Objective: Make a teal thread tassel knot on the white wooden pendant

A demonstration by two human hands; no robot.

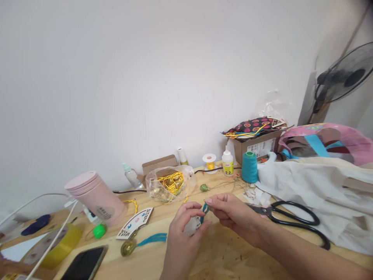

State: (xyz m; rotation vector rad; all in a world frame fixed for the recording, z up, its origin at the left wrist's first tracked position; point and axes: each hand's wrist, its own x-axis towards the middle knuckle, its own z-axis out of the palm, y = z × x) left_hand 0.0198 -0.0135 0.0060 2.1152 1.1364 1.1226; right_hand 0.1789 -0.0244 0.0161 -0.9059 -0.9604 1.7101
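- Bottom centre of the frame: the left hand [182, 233] and right hand [230, 214] meet over a wooden table [227, 260], fingertips of both pinched on a small teal cord [204, 210]
- Right: black scissors [291, 217] beside pale cloth [314, 186]
- Left: a pink cup [93, 196], phone [84, 264]

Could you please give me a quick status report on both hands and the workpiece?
Left hand and right hand both pinching the teal cord loop. Held just above the wooden table. Black scissors beside right wrist, not touching.
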